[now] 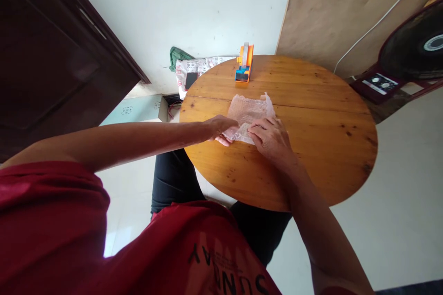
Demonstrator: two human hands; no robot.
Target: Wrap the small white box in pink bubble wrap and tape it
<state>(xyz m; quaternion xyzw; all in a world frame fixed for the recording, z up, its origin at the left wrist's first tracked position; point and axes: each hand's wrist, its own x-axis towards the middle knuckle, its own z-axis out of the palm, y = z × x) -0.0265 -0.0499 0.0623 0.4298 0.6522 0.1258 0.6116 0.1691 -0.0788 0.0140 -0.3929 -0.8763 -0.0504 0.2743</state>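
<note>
Along near edge of bubble wrap (249, 109), left hand (221, 127) pinching, right hand (272, 137), grip unclear (tabletop (332, 140) wide rightward).

Left hand (221, 129) thumb uppermost, right hand (272, 138) palm-down, grips unclear

Sheet (251, 108) pale pinkish-wht; table (321, 124) org-brn w/ dk knots (348, 133); dispenser (249, 62) org/blue; shirt (138, 265) red, blk lettering (227, 281).

Wrinkled, translucent bubble wrap (251, 108), flattish
</note>
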